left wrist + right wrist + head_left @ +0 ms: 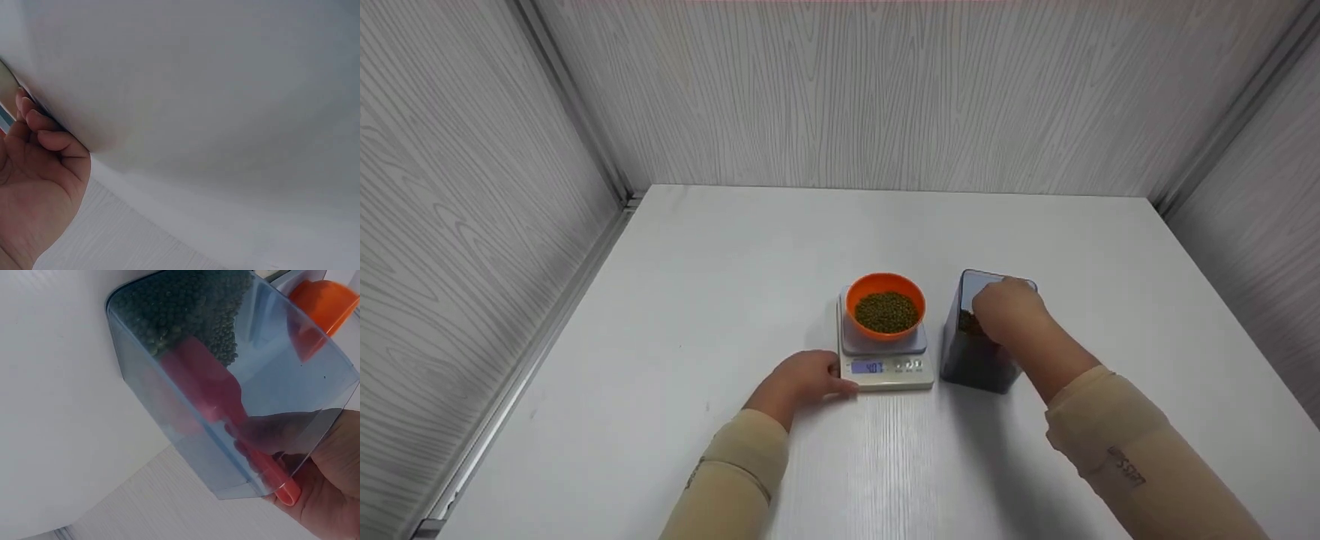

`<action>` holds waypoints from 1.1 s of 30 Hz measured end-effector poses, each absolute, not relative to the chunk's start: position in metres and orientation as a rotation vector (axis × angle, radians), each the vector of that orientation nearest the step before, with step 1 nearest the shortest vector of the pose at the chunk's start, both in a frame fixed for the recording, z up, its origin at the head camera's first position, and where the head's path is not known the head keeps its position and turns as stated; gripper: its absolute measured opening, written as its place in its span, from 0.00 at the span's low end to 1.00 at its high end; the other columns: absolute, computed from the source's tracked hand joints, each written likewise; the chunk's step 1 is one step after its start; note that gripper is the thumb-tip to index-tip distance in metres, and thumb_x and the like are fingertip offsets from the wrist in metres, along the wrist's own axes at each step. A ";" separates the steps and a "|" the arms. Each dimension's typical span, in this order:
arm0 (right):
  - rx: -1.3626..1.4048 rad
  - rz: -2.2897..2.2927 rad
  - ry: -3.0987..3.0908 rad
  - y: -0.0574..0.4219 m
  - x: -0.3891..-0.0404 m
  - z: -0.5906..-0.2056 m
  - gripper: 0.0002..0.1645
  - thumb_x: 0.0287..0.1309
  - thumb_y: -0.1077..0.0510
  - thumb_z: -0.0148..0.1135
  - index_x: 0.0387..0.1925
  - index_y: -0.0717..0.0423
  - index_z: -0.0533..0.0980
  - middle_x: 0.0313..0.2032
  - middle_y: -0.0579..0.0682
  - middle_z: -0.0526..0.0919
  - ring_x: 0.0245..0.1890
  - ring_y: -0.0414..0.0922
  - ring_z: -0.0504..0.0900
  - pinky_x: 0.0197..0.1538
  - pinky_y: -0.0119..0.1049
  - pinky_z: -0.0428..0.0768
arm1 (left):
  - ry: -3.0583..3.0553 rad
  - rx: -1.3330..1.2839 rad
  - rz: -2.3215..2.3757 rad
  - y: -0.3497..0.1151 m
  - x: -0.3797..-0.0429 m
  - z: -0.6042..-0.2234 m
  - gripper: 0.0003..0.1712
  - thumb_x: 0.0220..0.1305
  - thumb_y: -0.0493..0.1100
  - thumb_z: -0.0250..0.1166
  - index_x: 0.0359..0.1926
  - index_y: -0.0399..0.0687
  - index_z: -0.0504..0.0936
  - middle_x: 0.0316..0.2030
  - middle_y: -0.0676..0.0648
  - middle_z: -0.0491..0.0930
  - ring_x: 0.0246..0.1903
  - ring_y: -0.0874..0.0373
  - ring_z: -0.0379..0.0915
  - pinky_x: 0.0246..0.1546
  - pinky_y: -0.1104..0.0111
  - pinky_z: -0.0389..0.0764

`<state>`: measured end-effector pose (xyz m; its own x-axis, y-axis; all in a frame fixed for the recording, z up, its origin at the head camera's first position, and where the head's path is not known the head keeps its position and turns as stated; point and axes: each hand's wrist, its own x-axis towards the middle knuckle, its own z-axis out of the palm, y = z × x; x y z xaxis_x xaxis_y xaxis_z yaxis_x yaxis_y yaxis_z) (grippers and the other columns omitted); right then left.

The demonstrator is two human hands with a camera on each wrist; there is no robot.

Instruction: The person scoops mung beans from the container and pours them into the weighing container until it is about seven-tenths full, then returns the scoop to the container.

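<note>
A white kitchen scale (889, 379) with a lit display carries an orange bowl (885, 282), which holds green mung beans (887, 313). My left hand (808, 375) grips the scale's front left corner; its thumb lies at the front edge and its fingers curl against the side. To the right of the scale stands a tall clear container (971, 364) with more mung beans (174, 312) at its bottom. My right hand (1012, 311) reaches into this container and holds a red scoop (211, 385) by its handle. The scoop's blade meets the beans, its tip partly hidden.
Everything stands on a white table (735, 262). Grey wood-grain panels rise behind it (840, 97) and at both sides. The container stands close beside the scale, with a narrow gap between them.
</note>
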<state>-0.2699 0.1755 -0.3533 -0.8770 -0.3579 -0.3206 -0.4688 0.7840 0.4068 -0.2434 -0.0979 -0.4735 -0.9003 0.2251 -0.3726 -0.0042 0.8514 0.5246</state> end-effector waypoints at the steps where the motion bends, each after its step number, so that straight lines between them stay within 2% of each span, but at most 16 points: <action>1: -0.644 0.705 2.742 0.177 -0.270 -0.353 0.25 0.31 0.52 0.77 0.32 0.64 0.79 0.26 0.56 0.78 0.29 0.49 0.72 0.39 0.46 0.77 | 2.598 0.169 0.738 -0.098 -0.243 -0.474 0.22 0.48 0.63 0.67 0.25 0.52 0.71 0.23 0.52 0.68 0.30 0.56 0.66 0.33 0.64 0.64; 6: -0.651 0.594 2.753 0.186 -0.271 -0.353 0.30 0.32 0.48 0.77 0.33 0.66 0.79 0.29 0.57 0.77 0.33 0.53 0.73 0.45 0.48 0.74 | 2.605 0.183 0.730 -0.098 -0.244 -0.475 0.22 0.48 0.63 0.66 0.25 0.52 0.71 0.22 0.52 0.68 0.30 0.56 0.66 0.33 0.64 0.64; 9: -0.677 0.488 2.790 0.192 -0.273 -0.355 0.23 0.40 0.51 0.72 0.31 0.66 0.78 0.27 0.57 0.76 0.31 0.52 0.73 0.42 0.48 0.75 | 2.609 0.180 0.733 -0.099 -0.244 -0.475 0.22 0.48 0.62 0.66 0.25 0.52 0.71 0.22 0.52 0.68 0.30 0.56 0.66 0.33 0.64 0.64; 11: -0.680 0.405 2.812 0.197 -0.275 -0.356 0.15 0.45 0.57 0.68 0.30 0.66 0.78 0.26 0.57 0.76 0.29 0.51 0.72 0.39 0.48 0.75 | 2.608 0.171 0.736 -0.099 -0.244 -0.475 0.22 0.48 0.62 0.67 0.25 0.52 0.71 0.22 0.53 0.68 0.31 0.56 0.66 0.34 0.64 0.64; 13: -0.673 0.323 2.827 0.202 -0.277 -0.358 0.08 0.45 0.63 0.64 0.29 0.66 0.78 0.25 0.56 0.75 0.28 0.50 0.72 0.38 0.47 0.76 | 2.603 0.163 0.746 -0.099 -0.244 -0.475 0.22 0.47 0.62 0.67 0.24 0.51 0.71 0.22 0.53 0.68 0.31 0.56 0.66 0.34 0.64 0.64; 19: -0.672 0.217 2.834 0.207 -0.281 -0.364 0.15 0.45 0.58 0.66 0.33 0.65 0.78 0.27 0.56 0.75 0.29 0.50 0.72 0.39 0.48 0.76 | 2.598 0.155 0.748 -0.100 -0.244 -0.477 0.22 0.47 0.62 0.67 0.26 0.51 0.72 0.23 0.53 0.69 0.32 0.56 0.66 0.36 0.64 0.65; 25: -0.702 0.099 2.864 0.211 -0.284 -0.371 0.03 0.48 0.65 0.58 0.27 0.62 0.77 0.24 0.53 0.73 0.27 0.48 0.70 0.37 0.45 0.75 | 2.603 0.168 0.734 -0.100 -0.245 -0.479 0.21 0.48 0.62 0.67 0.27 0.52 0.73 0.24 0.52 0.70 0.33 0.56 0.66 0.37 0.63 0.65; 30: -0.683 -0.091 2.825 0.210 -0.284 -0.375 0.04 0.53 0.63 0.58 0.26 0.60 0.76 0.24 0.51 0.73 0.27 0.47 0.70 0.33 0.41 0.72 | 2.603 0.170 0.738 -0.099 -0.245 -0.478 0.21 0.48 0.62 0.67 0.27 0.52 0.73 0.25 0.52 0.70 0.32 0.56 0.66 0.37 0.63 0.66; 33: -0.640 -0.153 2.811 0.208 -0.284 -0.374 0.04 0.53 0.63 0.59 0.26 0.60 0.76 0.23 0.50 0.73 0.26 0.46 0.70 0.31 0.40 0.71 | 2.599 0.155 0.752 -0.098 -0.244 -0.477 0.21 0.47 0.62 0.67 0.28 0.52 0.74 0.25 0.52 0.71 0.32 0.56 0.66 0.36 0.63 0.66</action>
